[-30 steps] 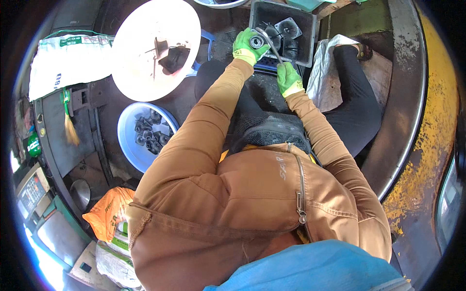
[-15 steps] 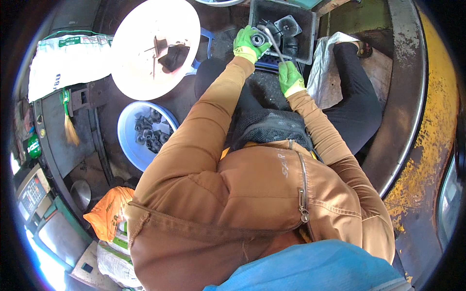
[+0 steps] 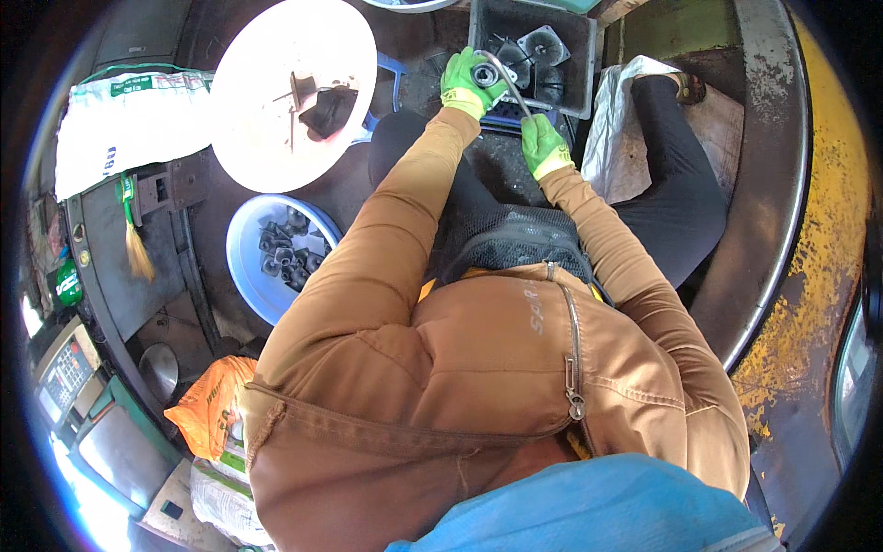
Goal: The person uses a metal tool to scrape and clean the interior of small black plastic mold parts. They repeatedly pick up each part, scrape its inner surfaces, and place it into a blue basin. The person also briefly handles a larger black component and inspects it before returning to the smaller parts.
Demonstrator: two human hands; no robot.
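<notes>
My left hand [image 3: 459, 83], in a green glove, is closed around a dark grey part [image 3: 485, 75] with a round, ringed opening facing up. In my right hand [image 3: 544, 145], also green-gloved, the fingers wrap around the lower end of a thin metal rod with a bent end [image 3: 515, 88]. The bent end lies at the upper rim of the round part; whether it touches cannot be made out. Just beyond both hands stands a dark grey crate [image 3: 583, 66] holding several black parts with square flanges [image 3: 543, 46].
A large white round basin [image 3: 248, 101] with dark pieces lies to the left. Below it, a light-blue tub [image 3: 241, 267] holds several small black parts. A white sack [image 3: 133, 129] is at far left, an orange bag [image 3: 213, 405] nearer. A curved metal edge [image 3: 786, 212] bounds the right.
Both hands have shifted slightly left. The rod's bent end has moved left, over the rim of the part in my left hand.
</notes>
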